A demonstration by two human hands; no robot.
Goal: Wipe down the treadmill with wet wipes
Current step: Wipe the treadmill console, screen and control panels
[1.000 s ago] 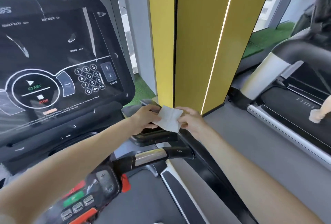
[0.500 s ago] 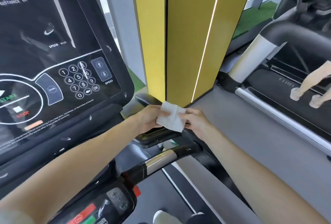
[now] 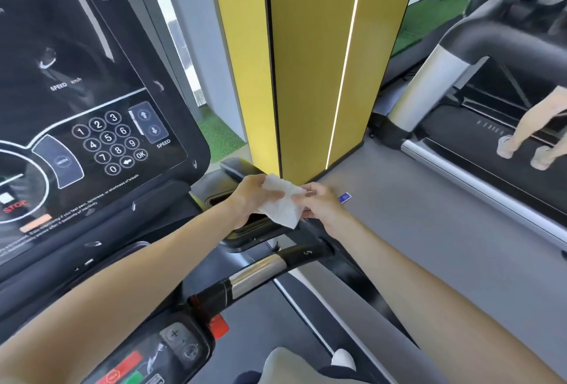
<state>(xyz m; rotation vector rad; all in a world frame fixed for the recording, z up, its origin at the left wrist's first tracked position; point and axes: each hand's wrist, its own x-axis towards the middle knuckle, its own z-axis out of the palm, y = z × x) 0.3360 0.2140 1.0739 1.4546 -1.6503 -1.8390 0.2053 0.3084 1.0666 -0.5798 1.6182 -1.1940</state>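
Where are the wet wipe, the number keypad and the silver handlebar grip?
wet wipe (image 3: 280, 205), head view, middle of the white sheet
number keypad (image 3: 108, 137), head view, the 5 key
silver handlebar grip (image 3: 257, 273), head view, middle of the metal band

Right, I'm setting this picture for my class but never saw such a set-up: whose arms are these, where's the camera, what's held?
The camera sits on a person's head, looking forward and down, so both bare arms are the wearer's own. The left hand and right hand each pinch one white wet wipe, held between them just right of the treadmill console, which shows a number pad. Below is a handlebar with a silver band. Behind stands a yellow pillar. On the grey floor lies a small blue item, too small to identify. At far right, another person's legs stand on a second treadmill.
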